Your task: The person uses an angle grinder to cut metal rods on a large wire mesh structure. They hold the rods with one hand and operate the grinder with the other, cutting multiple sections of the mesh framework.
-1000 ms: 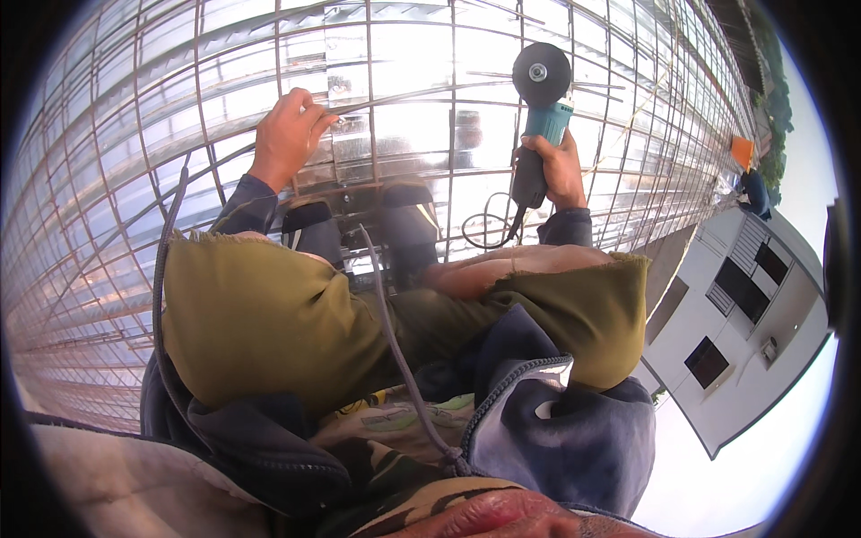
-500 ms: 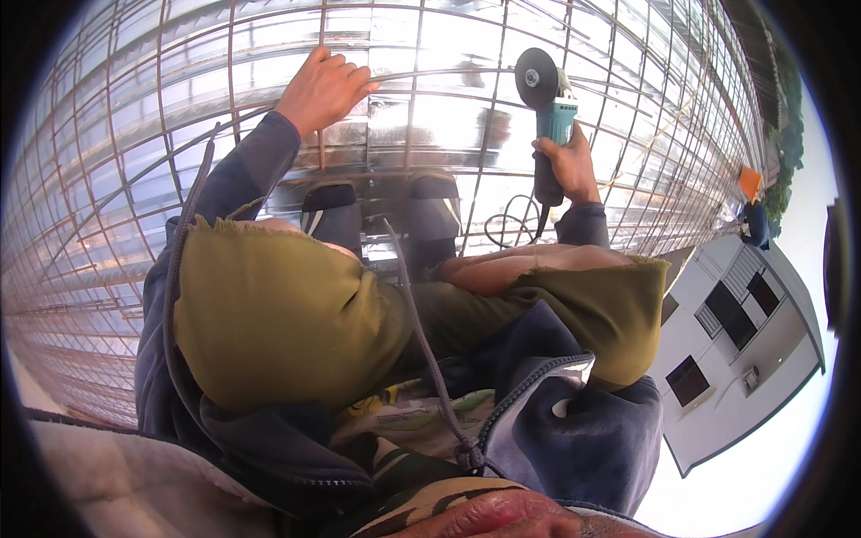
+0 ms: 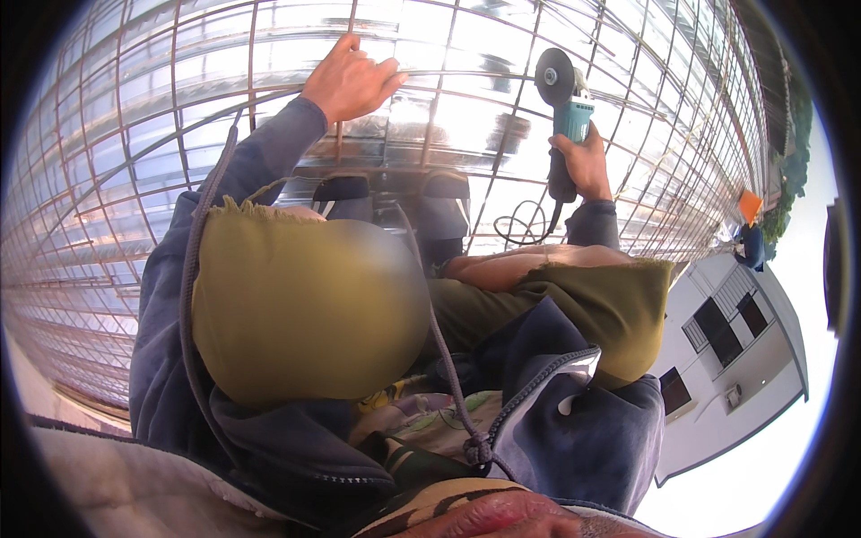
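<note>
My right hand [image 3: 587, 165] is wrapped round the black handle of a teal angle grinder [image 3: 574, 118]. Its dark round disc [image 3: 556, 77] faces left, beside a thin steel bar [image 3: 466, 73] of the mesh. Farther left, my left hand [image 3: 353, 84] is closed at the bar's left part, fingers curled and thumb stretched right. The fingertips' exact hold is partly hidden. A black cord [image 3: 556, 215] hangs from the grinder's end and loops on the shiny metal sheeting. Under both hands spreads a rusty rebar mesh [image 3: 339, 143].
My dark shoes [image 3: 343, 193] stand between the hands on the mesh and sheeting. A loose bar [image 3: 179, 148] lies slantwise at left. At far right are an orange object [image 3: 751, 207], a person in dark blue [image 3: 751, 247] and a pale house [image 3: 726, 359].
Both hands and the grinder appear shifted slightly right in the picture, along with the mesh as the view moves. My left index finger now sticks up more. The grinder stays in my right hand.
</note>
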`<state>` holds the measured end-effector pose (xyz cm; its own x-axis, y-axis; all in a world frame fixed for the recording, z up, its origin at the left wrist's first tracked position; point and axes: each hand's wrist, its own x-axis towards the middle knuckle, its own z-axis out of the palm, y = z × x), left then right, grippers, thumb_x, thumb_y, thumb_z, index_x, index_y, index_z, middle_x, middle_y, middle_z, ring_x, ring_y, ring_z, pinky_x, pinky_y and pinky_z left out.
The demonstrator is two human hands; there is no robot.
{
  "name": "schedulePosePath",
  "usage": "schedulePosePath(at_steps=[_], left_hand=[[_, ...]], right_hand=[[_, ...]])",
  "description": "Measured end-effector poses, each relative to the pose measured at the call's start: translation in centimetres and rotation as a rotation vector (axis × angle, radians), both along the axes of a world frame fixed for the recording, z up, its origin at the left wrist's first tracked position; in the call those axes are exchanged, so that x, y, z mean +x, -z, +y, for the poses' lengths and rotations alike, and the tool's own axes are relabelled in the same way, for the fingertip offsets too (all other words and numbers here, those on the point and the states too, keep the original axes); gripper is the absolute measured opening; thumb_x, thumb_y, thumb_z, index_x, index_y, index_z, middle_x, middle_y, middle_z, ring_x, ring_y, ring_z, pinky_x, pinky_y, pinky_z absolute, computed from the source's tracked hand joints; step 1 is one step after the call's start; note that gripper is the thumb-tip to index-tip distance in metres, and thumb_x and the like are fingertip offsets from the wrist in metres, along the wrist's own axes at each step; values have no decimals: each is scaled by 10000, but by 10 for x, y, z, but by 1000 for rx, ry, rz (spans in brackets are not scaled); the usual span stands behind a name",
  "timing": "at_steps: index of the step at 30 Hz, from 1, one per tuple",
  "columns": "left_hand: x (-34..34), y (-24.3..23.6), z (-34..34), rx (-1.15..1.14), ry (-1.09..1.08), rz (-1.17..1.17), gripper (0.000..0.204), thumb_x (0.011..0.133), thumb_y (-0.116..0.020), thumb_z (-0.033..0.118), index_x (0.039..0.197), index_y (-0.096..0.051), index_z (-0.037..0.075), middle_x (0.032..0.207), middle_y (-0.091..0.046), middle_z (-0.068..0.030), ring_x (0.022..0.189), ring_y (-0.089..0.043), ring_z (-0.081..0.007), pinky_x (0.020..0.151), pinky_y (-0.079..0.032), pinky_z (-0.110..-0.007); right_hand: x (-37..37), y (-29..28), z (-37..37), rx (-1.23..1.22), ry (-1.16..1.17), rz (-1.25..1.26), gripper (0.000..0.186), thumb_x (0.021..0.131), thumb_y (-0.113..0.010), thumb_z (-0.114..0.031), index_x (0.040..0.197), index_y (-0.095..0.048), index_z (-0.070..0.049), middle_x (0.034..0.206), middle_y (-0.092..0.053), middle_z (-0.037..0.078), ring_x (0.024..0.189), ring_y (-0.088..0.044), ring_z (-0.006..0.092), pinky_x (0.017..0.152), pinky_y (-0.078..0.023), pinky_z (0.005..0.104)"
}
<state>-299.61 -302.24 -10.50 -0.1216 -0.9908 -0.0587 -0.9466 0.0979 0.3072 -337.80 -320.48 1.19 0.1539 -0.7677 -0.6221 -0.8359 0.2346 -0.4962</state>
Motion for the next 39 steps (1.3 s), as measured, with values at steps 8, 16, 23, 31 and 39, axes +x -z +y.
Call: schedulePosePath(at_steps=[8, 16, 23, 31, 39], left_hand=[[0, -2, 0, 18, 11, 4, 468, 1178, -431, 424, 1028, -745, 112, 544, -621, -95, 599, -626, -280, 1060, -427, -440], [-1, 5, 2, 18, -9, 9, 498, 1183, -416, 433, 1044, -767, 109, 536, -631, -91, 551, -610, -265, 1107, -427, -447], [-1, 10, 2, -31, -12, 27, 493, 1182, -422, 428, 1035, -774, 115, 540, -638, -94, 532, -602, -260, 1123, -427, -454], [-1, 13, 5, -50, -11, 52, 475, 1186, -416, 432, 1069, -767, 133, 547, -648, -89, 542, -625, -268, 1164, -410, -473], [-1, 3, 4, 24, -20, 63, 436, 1182, -435, 422, 1072, -756, 148, 541, -642, -96, 545, -630, -274, 1184, -399, -469]], right_hand=[[2, 5, 0, -30, -47, 52, 490, 852, -770, -122, 1273, -607, 68, 986, -717, 145, 814, -721, 227, 721, -602, 373], [6, 2, -1, -26, -41, 25, 483, 851, -772, -123, 1267, -617, 65, 1001, -724, 148, 827, -725, 234, 742, -599, 372], [0, 6, -5, -4, -32, 8, 504, 851, -790, -153, 1264, -609, 72, 986, -740, 155, 828, -719, 221, 746, -597, 368], [-4, 8, -5, 20, -20, 3, 500, 858, -781, -139, 1280, -606, 63, 989, -737, 144, 825, -722, 217, 743, -597, 366], [-5, 14, -4, 1, -21, 3, 506, 861, -777, -132, 1290, -603, 71, 996, -739, 143, 821, -722, 210, 740, -596, 359]])
